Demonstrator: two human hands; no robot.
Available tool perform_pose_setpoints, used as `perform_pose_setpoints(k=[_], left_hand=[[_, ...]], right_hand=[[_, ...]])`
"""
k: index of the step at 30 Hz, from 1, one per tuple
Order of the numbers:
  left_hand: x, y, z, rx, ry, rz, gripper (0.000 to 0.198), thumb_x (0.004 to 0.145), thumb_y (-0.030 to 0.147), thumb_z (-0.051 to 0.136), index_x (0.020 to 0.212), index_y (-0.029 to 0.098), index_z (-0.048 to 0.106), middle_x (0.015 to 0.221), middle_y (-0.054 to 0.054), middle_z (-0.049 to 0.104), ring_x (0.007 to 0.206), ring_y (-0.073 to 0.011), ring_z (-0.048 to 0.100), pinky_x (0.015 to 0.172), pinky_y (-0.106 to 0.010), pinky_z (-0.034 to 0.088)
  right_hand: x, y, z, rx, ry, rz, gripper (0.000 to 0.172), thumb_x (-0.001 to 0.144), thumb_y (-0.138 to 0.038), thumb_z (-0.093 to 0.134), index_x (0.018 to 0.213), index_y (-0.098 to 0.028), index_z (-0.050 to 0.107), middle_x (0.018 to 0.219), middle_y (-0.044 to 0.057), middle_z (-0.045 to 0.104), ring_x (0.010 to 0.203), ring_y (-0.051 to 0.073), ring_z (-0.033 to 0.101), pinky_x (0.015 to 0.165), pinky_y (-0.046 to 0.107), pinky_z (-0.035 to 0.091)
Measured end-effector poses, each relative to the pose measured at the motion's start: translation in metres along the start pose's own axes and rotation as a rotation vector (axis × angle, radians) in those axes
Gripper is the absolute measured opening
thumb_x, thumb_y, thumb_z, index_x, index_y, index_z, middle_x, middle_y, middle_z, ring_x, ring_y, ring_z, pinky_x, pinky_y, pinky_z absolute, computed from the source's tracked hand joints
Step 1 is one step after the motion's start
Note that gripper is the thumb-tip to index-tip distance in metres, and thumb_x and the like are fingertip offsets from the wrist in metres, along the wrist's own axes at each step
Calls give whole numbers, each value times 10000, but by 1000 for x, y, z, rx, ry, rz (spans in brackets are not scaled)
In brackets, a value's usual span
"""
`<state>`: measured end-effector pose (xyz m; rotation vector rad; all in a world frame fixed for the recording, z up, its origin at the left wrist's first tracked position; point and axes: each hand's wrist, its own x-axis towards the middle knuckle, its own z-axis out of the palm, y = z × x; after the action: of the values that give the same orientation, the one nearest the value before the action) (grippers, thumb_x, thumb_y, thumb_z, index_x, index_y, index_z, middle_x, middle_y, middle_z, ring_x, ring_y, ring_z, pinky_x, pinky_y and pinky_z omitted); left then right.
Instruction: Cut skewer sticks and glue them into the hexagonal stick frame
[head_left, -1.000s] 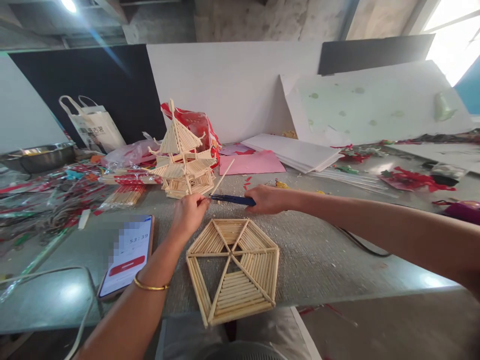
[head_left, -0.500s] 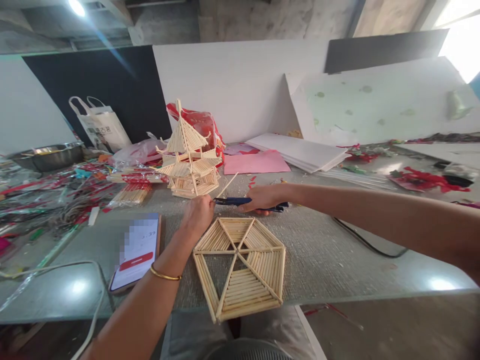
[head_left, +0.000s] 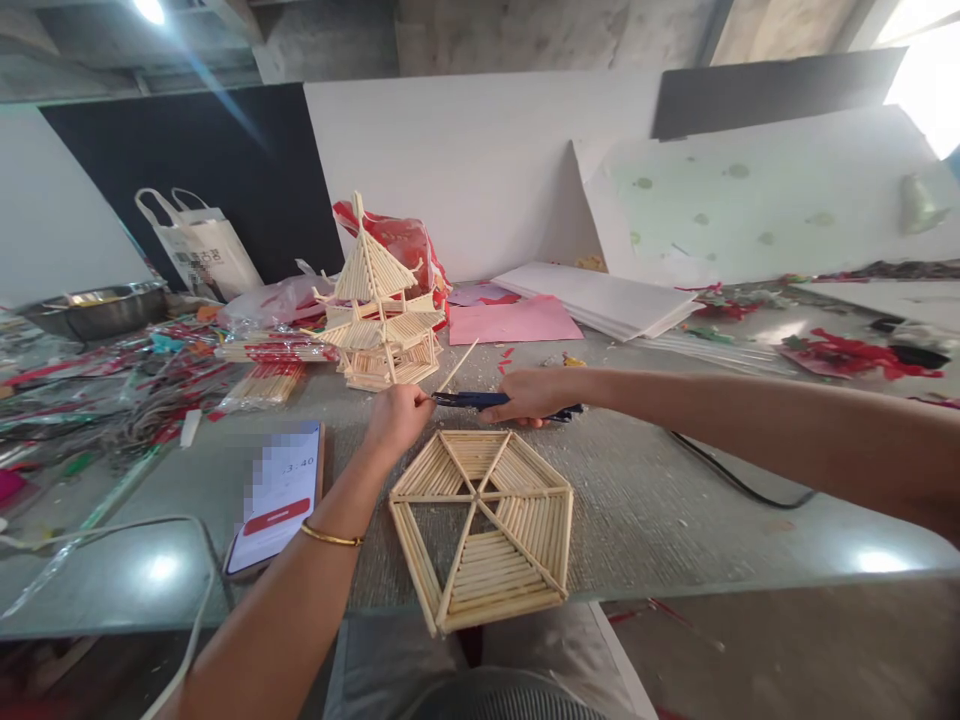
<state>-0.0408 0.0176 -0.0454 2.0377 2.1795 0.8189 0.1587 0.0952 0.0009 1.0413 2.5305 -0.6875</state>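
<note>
My left hand is closed in a pinch at the jaws of dark blue pliers, on the near end of a thin wooden stick. The stick slants up and away beyond the jaws; its pinched end is hidden by my fingers. Wrapped round the pliers' handles is my right hand. Just below both hands lies a flat six-sided stick panel, split by spokes into wedges. Most wedges are filled with rows of sticks, while the lower-left one is largely open. Behind my left hand stands a tiered stick pagoda.
A phone and a white cable lie left of the panel. Bundled sticks and a metal bowl are farther left. Pink paper and white boards lie behind; a black cable is at right.
The view has shifted slightly. My hands, the pliers and the stick hold nearly the same pose, and the panel has not visibly moved on the table.
</note>
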Motion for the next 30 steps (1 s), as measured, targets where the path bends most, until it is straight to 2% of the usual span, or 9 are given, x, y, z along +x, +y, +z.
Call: perform_pose_setpoints(k=[5,9,14,15,19,21,24,26,30], left_hand=[[2,-1,4,33,-12,-42,252,735,282,480,612,158,662,545,-22,628,567,-144,578,521,-224,336],[4,-1,8,96,-3,-62,238,716,307,497,664,167,682,641,-67,673,663,-190,611,565,-255,349],[2,2,1,160,-13,-95,217,707,291,496,699,190,688,742,-95,699,743,-223,627,599,-270,370],[0,1,-3,170,-16,-104,210,704,284,497,689,192,686,738,-97,699,736,-225,628,590,-270,370],[-7,-3,-25,181,-6,-136,211,723,293,491,665,193,669,685,-85,688,661,-212,622,543,-263,352],[-10,-3,-33,142,56,-127,230,756,335,479,711,207,664,699,-55,689,662,-196,618,561,-261,358],[-12,1,-37,-23,152,-78,209,753,374,524,751,213,657,709,-16,683,673,-172,611,595,-249,374],[-12,5,-36,-138,154,-46,200,736,381,559,748,208,658,692,-2,673,654,-159,602,588,-239,380],[-13,8,-28,-265,124,12,196,732,370,570,738,196,660,657,1,663,613,-150,589,564,-236,391]], right_hand=[[1,-2,0,-25,34,30,597,698,-710,430,565,-136,527,517,39,550,429,113,487,489,257,387],[7,-4,5,-89,23,51,596,725,-682,419,549,-127,549,508,53,548,447,115,485,496,252,379],[20,3,11,-228,332,79,530,731,-624,469,666,-115,604,580,55,556,486,122,478,467,239,324],[21,4,9,-238,318,82,545,724,-637,468,657,-114,606,569,56,551,482,128,482,468,243,327],[19,3,0,-131,114,137,691,699,-752,368,589,-109,597,496,61,531,434,149,498,471,269,371],[18,-1,-1,-134,107,169,740,688,-780,342,619,-97,619,527,84,561,469,172,535,503,286,401],[21,-7,5,-279,286,230,747,697,-761,373,794,-80,665,737,154,642,686,234,611,617,312,434],[26,-10,10,-349,410,266,746,707,-740,397,946,-81,652,904,188,645,827,276,610,675,337,442],[37,-7,17,-367,496,285,775,716,-732,391,1056,-73,616,1029,224,612,932,320,582,740,400,439]])
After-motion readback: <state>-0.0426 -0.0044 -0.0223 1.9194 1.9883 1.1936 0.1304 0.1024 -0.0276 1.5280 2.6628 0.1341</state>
